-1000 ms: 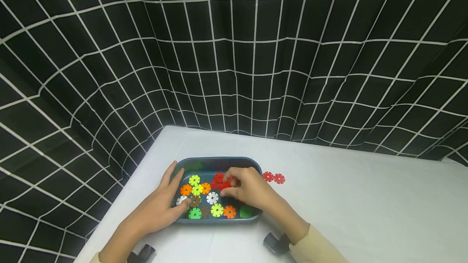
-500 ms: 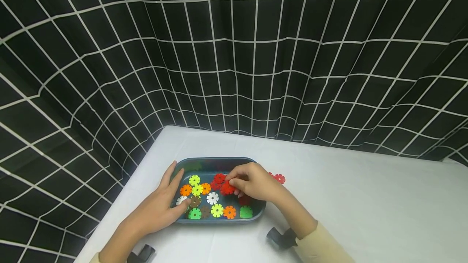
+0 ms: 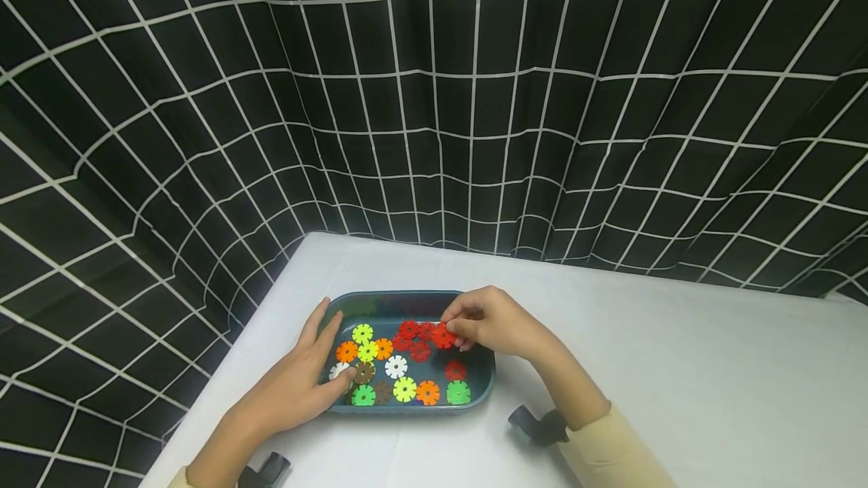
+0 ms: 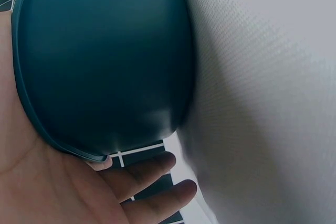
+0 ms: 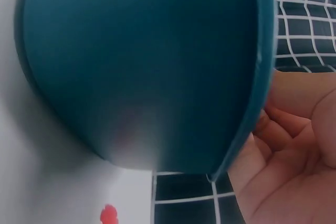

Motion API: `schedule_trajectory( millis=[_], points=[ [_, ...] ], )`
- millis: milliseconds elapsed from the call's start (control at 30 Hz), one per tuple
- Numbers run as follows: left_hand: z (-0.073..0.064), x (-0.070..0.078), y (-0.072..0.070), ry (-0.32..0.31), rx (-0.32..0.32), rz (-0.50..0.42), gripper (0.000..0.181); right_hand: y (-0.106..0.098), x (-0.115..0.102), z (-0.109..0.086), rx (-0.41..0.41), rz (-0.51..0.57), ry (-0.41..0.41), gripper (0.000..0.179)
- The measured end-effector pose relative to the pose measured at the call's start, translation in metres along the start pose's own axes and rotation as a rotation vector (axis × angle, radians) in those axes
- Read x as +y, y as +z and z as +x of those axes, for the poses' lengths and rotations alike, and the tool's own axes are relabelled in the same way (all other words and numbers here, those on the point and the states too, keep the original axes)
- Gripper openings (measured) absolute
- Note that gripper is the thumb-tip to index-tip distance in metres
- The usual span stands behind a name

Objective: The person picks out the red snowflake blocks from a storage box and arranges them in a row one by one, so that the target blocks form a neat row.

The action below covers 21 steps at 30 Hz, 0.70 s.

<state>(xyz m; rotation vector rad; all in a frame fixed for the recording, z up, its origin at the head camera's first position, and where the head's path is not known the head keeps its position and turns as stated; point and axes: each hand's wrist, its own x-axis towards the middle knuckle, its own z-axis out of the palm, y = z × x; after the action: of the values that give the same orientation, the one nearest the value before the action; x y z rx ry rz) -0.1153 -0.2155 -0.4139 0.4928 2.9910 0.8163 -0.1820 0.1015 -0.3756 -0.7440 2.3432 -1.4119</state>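
A dark teal plastic tray holds notched, flower-shaped plastic discs in several colours. My left hand rests on the tray's left rim, thumb over the inside and fingers stretched toward the far corner. In the left wrist view its palm lies against the rim. Over the tray's far right part, my right hand pinches a red disc between thumb and fingertips. More red discs lie just left of it. In the right wrist view the tray wall hides the pinched disc.
A white disc, a yellow-green disc, an orange disc and a green disc lie in the tray. Beyond the white-covered table hangs a black curtain with a white grid. A red disc shows outside the tray.
My right hand has risen and moved right, away from the red pile, with a red disc in its fingertips. It now covers the red discs right of the tray. The left hand stays put.
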Motion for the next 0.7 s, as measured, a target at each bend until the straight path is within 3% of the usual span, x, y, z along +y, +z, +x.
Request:
schedule_trajectory(
  millis=[267, 700],
  points=[
    [0.0, -0.001, 0.001, 0.002, 0.001, 0.002, 0.082, -0.008, 0.002, -0.003, -0.009, 0.042, 0.033, 0.008],
    [0.0, -0.001, 0.001, -0.003, 0.001, 0.01, 0.082, -0.022, 0.004, -0.006, 0.017, 0.022, 0.073, 0.011]
  ],
)
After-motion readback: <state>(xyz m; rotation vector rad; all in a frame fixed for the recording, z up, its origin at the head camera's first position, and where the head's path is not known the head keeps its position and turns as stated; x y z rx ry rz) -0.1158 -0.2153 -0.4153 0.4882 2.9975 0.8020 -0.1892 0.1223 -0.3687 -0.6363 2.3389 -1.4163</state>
